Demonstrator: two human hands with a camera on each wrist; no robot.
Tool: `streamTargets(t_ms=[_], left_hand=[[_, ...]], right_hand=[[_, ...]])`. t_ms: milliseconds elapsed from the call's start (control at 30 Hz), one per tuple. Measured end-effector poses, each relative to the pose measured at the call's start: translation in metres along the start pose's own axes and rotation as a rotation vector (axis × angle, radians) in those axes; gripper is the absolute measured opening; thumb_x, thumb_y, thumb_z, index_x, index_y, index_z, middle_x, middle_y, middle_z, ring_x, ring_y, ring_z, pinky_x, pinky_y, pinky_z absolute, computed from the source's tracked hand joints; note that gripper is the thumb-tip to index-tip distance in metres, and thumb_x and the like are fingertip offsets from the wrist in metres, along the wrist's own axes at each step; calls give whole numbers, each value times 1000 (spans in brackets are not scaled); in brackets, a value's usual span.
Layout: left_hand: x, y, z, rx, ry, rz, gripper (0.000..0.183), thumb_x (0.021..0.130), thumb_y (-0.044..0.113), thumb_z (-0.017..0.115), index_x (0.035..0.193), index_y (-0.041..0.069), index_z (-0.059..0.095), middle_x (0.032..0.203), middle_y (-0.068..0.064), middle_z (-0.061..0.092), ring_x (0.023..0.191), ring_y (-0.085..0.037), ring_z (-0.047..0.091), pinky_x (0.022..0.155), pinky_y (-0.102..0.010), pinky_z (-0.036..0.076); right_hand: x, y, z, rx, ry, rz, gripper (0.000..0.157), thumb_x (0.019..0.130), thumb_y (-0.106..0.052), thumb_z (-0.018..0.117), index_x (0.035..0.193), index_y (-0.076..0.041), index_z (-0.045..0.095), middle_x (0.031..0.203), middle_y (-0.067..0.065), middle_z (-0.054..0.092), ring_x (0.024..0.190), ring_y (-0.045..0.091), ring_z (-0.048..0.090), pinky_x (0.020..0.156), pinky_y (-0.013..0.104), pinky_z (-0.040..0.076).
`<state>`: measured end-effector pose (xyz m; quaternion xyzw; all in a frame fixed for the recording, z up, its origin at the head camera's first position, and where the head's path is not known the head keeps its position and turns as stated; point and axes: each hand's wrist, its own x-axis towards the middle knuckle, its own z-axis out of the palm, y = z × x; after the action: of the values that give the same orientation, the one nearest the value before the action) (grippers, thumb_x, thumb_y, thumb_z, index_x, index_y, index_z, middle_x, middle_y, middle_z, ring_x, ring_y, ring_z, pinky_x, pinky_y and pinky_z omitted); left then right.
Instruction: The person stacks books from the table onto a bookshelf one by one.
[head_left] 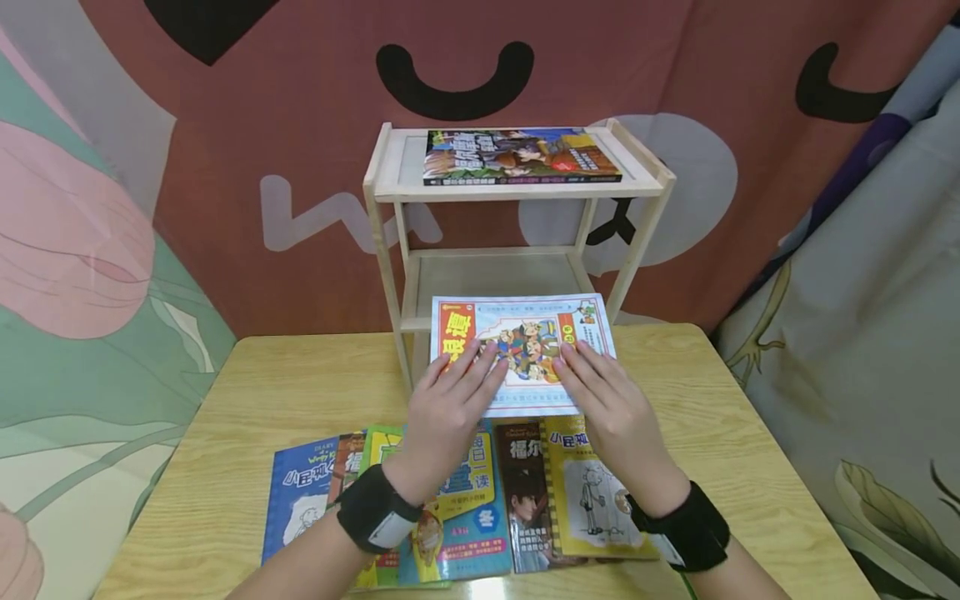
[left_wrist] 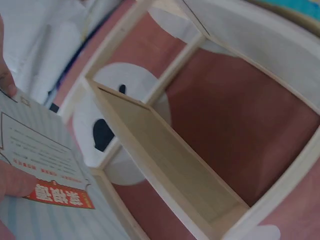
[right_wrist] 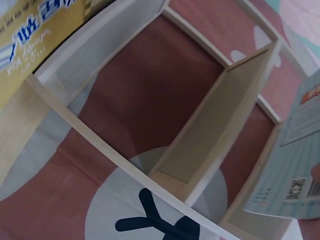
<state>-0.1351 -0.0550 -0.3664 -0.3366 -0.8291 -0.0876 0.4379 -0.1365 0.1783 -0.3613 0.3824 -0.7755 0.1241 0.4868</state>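
Observation:
Both hands hold one light-blue picture book (head_left: 525,354) with a yellow-and-red title strip and cartoon figures on its cover. My left hand (head_left: 450,408) grips the left part, fingers spread straight over the cover. On the right part lies my right hand (head_left: 617,421), its fingers likewise across the cover. Thumbs press the back cover, seen in the left wrist view (left_wrist: 17,180) and at the right wrist view's edge. The book is in front of a small wooden rack (head_left: 525,193), at its lower part, above the table books.
A colourful comic book (head_left: 517,154) lies on the rack's top; below is a middle shelf (head_left: 495,275). Several books overlap along the table's front, among them a blue one (head_left: 303,475), a brown one (head_left: 527,492) and a yellow one (head_left: 596,508). A printed curtain (head_left: 300,125) hangs behind.

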Motion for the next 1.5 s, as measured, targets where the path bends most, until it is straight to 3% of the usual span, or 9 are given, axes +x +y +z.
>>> streamTargets(t_ms=[300,500,600,700,1033,1133,1267,1400,1500], left_hand=[[13,-23,14,36,-40,-2,45,83,8,68,127,12,59,132,-6,50,126,-21,38,101,-41,35],[22,-35,23,19,-124,-49,42,85,6,65,126,13,60,130,-6,52,123,-20,43,99,-42,37],[26,-39,27,11,-160,-59,40,86,4,63,125,11,61,129,-7,53,122,-21,44,98,-42,38],[28,-44,32,18,-167,-72,38,86,2,62,123,10,63,127,-8,55,121,-22,46,98,-43,38],[28,-51,40,20,-204,-108,36,86,3,63,121,9,64,124,-7,58,114,-22,52,86,-34,46],[25,-53,39,-8,-212,-111,35,87,9,63,122,8,63,124,-8,58,114,-22,52,87,-36,47],[22,-55,33,-75,-244,-86,43,90,32,61,124,6,61,127,-11,55,116,-23,50,91,-40,44],[22,-59,30,-121,-293,-57,51,94,44,49,127,7,58,131,-12,52,120,-23,47,96,-41,40],[21,-61,30,-126,-323,-35,51,96,43,45,130,6,56,133,-12,50,122,-23,45,98,-42,38]], right_hand=[[3,24,25,-3,-56,32,34,99,-3,36,123,1,59,127,15,54,119,31,46,95,47,40],[4,36,40,-10,-152,84,39,89,7,52,127,-3,58,128,14,54,120,30,45,98,42,39],[6,40,43,-19,-201,109,48,82,12,59,127,-5,58,127,14,54,118,31,45,94,40,42],[9,44,46,-17,-256,142,51,81,14,57,129,-6,57,127,15,53,116,31,44,93,39,43],[17,55,53,-7,-324,177,46,81,14,58,121,-7,64,119,14,58,110,31,47,96,41,39],[20,55,53,4,-351,192,47,80,14,57,121,-8,63,121,13,57,110,29,48,96,40,39],[21,56,52,7,-391,207,50,79,15,56,123,-7,62,124,13,56,111,29,49,95,41,40],[19,58,49,27,-427,228,47,81,7,59,126,-6,59,128,13,54,115,29,46,98,42,38],[17,59,47,51,-460,235,46,86,-17,65,130,-7,56,131,13,51,119,29,43,99,43,37]])
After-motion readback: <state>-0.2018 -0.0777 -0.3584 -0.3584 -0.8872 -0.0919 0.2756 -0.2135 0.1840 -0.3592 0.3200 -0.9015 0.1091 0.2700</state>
